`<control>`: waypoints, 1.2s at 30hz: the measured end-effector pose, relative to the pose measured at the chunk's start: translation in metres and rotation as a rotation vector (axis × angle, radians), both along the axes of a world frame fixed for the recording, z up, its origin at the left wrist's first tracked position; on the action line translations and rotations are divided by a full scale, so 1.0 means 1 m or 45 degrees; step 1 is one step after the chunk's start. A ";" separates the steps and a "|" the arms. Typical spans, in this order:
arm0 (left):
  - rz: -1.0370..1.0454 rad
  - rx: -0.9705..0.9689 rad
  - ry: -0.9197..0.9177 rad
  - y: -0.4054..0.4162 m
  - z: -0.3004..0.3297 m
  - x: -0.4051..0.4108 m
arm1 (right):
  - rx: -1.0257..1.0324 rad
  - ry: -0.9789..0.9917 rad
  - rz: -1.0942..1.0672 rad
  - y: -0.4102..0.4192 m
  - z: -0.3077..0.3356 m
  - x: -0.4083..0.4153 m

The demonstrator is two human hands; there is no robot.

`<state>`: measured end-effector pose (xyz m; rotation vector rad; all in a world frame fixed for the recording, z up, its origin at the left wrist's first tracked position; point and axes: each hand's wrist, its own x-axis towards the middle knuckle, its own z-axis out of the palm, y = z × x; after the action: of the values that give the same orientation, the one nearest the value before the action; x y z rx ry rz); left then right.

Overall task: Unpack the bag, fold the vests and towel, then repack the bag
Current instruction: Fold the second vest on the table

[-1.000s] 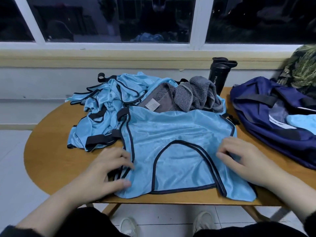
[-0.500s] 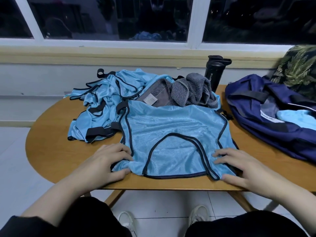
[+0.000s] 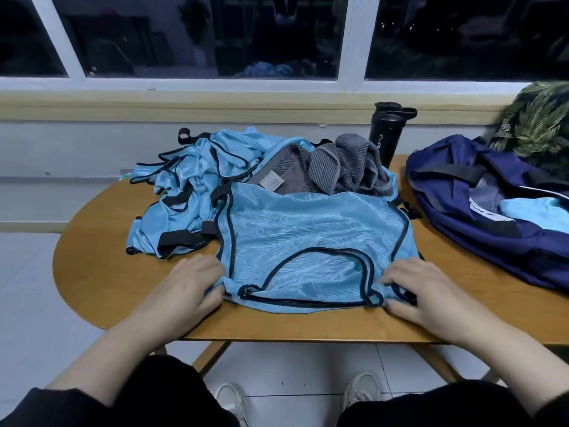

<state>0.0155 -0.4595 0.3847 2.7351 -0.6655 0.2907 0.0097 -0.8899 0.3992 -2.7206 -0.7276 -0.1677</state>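
Observation:
A light blue mesh vest (image 3: 311, 229) with dark trim lies spread flat on the wooden table (image 3: 92, 272), its neck opening toward me. My left hand (image 3: 187, 288) pinches its near left corner. My right hand (image 3: 421, 294) grips its near right corner. Behind it sits a crumpled heap of more blue vests (image 3: 187, 186), and a grey towel (image 3: 338, 167) is bunched on top at the back. The navy bag (image 3: 480, 217) lies open at the right with blue cloth inside.
A black bottle (image 3: 386, 131) stands behind the towel near the wall. A leaf-patterned cloth (image 3: 542, 118) sits at the far right behind the bag. The table's near edge is just under my hands; tiled floor and my shoes show below.
Both hands slid down to the vest's near corners and closed on them. The vest's near hem has drawn back from the table edge and lies flatter.

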 end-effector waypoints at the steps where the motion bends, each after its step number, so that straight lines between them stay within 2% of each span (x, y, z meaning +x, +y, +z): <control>1: -0.011 0.026 0.003 0.001 0.000 0.001 | -0.011 -0.045 -0.019 0.002 -0.002 -0.001; 6: -0.086 -0.079 0.043 0.003 0.005 -0.001 | -0.020 -0.074 -0.134 0.008 -0.002 -0.003; 9: -0.114 -0.145 -0.020 0.003 0.008 -0.010 | 0.016 -0.016 -0.138 0.007 0.006 -0.017; 14: -0.155 -0.412 0.041 0.000 0.019 -0.038 | 0.277 0.159 -0.133 -0.005 0.023 -0.047; 19: 0.063 -0.631 0.259 -0.023 0.067 -0.021 | 0.591 0.258 -0.330 -0.004 0.050 -0.019; 21: 0.217 -0.600 0.340 -0.033 0.088 0.010 | 0.612 0.285 -0.449 -0.002 0.067 0.007; 23: 0.350 -0.513 0.425 -0.038 0.100 0.048 | 0.684 0.417 -0.589 0.002 0.082 0.039; 25: 0.442 -0.313 0.466 -0.044 0.107 0.082 | 0.654 0.547 -0.699 0.010 0.090 0.070; 26: 0.475 -0.158 0.415 -0.047 0.105 0.094 | 0.483 0.538 -0.727 0.014 0.091 0.083; 27: 0.522 -0.016 0.253 -0.051 0.102 0.101 | 0.256 0.464 -0.746 0.018 0.091 0.093; 28: 0.538 0.013 0.028 -0.056 0.097 0.102 | 0.075 0.315 -0.785 0.023 0.090 0.098; 30: 0.369 -0.156 -0.361 -0.071 0.085 0.090 | 0.040 -0.062 -0.755 0.034 0.081 0.093; 32: -0.030 -0.168 -0.373 -0.087 0.065 0.076 | 0.195 -0.318 -0.545 0.056 0.061 0.072; 34: -0.316 0.024 -0.234 -0.098 0.039 0.071 | 0.218 -0.251 -0.352 0.081 0.033 0.054; 36: -0.360 0.186 -0.119 -0.103 0.021 0.078 | 0.084 -0.047 -0.322 0.097 0.008 0.050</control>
<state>0.0937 -0.5622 0.4061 2.7270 -1.1261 0.3148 0.0598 -0.7924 0.4071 -2.7434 -0.3775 -0.2943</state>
